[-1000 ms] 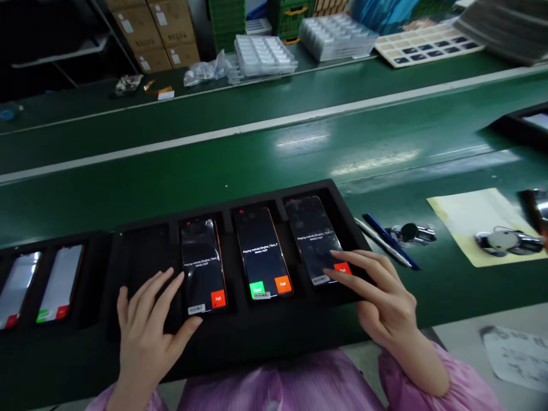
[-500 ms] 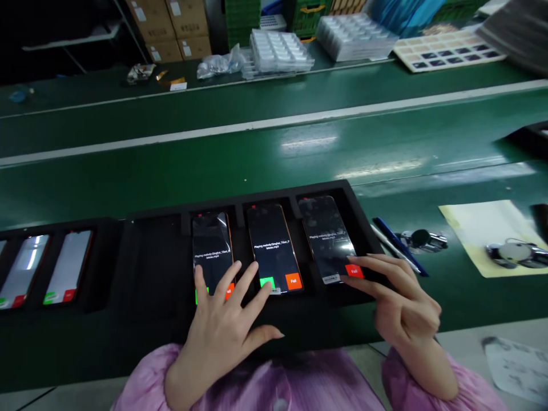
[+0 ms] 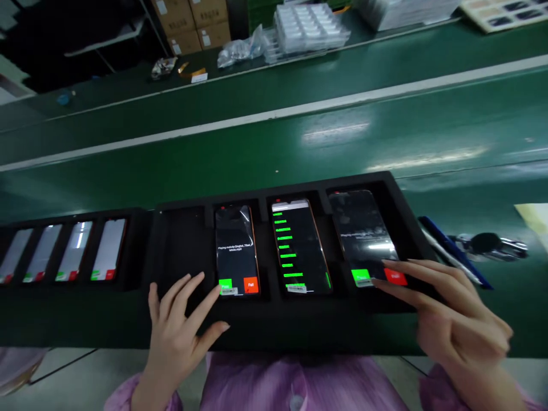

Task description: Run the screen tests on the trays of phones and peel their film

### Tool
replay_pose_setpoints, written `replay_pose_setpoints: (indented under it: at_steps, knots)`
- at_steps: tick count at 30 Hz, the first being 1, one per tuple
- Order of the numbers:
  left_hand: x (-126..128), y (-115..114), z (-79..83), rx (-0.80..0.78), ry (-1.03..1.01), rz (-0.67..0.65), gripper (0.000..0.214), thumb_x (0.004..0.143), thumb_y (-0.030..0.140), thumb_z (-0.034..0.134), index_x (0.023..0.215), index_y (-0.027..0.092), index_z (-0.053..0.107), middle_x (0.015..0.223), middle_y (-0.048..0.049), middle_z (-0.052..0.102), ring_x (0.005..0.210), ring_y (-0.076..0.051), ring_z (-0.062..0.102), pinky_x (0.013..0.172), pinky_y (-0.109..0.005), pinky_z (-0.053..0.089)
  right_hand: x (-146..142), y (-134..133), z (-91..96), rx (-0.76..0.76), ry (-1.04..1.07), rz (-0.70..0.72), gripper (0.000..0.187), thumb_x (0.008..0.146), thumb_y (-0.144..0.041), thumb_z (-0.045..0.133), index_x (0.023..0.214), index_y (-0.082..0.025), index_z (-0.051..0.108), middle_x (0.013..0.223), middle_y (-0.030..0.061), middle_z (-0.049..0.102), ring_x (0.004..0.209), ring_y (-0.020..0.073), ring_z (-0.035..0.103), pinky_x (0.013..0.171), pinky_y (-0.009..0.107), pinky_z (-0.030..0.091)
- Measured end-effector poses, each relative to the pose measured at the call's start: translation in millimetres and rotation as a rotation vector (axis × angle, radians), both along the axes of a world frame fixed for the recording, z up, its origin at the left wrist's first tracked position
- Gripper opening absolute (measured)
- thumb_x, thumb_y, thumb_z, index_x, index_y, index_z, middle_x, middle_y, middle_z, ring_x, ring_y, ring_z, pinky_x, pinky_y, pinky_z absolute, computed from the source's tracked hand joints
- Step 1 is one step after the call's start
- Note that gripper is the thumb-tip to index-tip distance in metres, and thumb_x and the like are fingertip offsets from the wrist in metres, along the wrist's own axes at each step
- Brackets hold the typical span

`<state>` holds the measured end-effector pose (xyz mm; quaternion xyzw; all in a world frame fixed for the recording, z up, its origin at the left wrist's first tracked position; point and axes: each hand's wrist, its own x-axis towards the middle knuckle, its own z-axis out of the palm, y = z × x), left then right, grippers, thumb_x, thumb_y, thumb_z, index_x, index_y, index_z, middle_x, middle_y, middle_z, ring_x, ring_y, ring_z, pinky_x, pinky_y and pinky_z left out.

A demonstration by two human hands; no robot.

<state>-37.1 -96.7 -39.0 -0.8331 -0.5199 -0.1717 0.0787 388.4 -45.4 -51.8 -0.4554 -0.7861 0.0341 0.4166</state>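
Open and empty, the left hand (image 3: 182,337) touches a phone (image 3: 237,251), the right hand (image 3: 460,331) overlies another phone (image 3: 363,234), both long axes pointing away.

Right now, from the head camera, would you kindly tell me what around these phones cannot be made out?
Head view:
The red on-screen button of the black smartphone in the rightmost slot is partly hidden by the right hand.
The small white labels low on the phones are too small to read.
The leftmost phone in the black foam tray is cut off by the left edge.
The shiny metal object beside the blue pen is too blurred to identify.
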Motion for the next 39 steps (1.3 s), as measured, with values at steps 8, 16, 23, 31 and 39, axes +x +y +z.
replay_pose_setpoints:
  at_steps: [8,16,23,31,39]
  knots:
    - [-1,10,1.8,0.034,-0.021,-0.072,0.064,0.104,0.042,0.061,0.165,0.036,0.043,0.149,-0.0142,0.055,0.131,-0.033,0.056,0.134,-0.065,0.012,1,-1,5.2,0.022,-0.013,0.009,0.043,0.107,-0.017,0.039,0.123,-0.030,0.076,0.125,0.0090,0.071,0.109,0.0287,0.066,0.085,0.050,0.056]
    - [-7,6,14.1,0.095,-0.003,-0.109,0.065,0.106,0.052,0.054,0.166,0.031,0.041,0.147,-0.0153,0.056,0.128,-0.031,0.058,0.135,-0.063,0.012,7,1,5.9,0.029,-0.161,0.028,0.040,0.105,-0.022,0.048,0.131,-0.038,0.074,0.136,0.0051,0.070,0.112,0.0321,0.066,0.090,0.053,0.052]
    - [-3,88,32.3,-0.013,0.052,0.000,0.046,0.107,0.052,0.052,0.147,0.033,0.063,0.146,-0.0110,0.063,0.137,-0.031,0.055,0.133,-0.066,0.015,6,77,33.7,-0.072,-0.252,-0.045,0.039,0.110,-0.036,0.042,0.127,-0.036,0.078,0.144,0.0063,0.066,0.126,0.0376,0.060,0.097,0.061,0.050]
    - [16,141,32.7,-0.152,0.066,-0.027,0.033,0.107,0.054,0.053,0.120,0.039,0.080,0.152,-0.0068,0.061,0.146,-0.038,0.046,0.119,-0.088,0.022,5,119,41.8,-0.182,-0.343,0.001,0.056,0.111,-0.058,0.037,0.094,-0.034,0.085,0.138,0.0047,0.071,0.126,0.0347,0.060,0.097,0.063,0.054]
    - [113,177,37.0,-0.272,0.013,-0.216,0.058,0.102,0.067,0.055,0.142,0.027,0.069,0.160,-0.0161,0.053,0.151,-0.045,0.043,0.116,-0.094,0.018,3,116,42.6,-0.185,-0.320,-0.067,0.064,0.115,-0.046,0.024,0.103,-0.029,0.084,0.137,0.0089,0.071,0.124,0.0301,0.063,0.096,0.056,0.058]
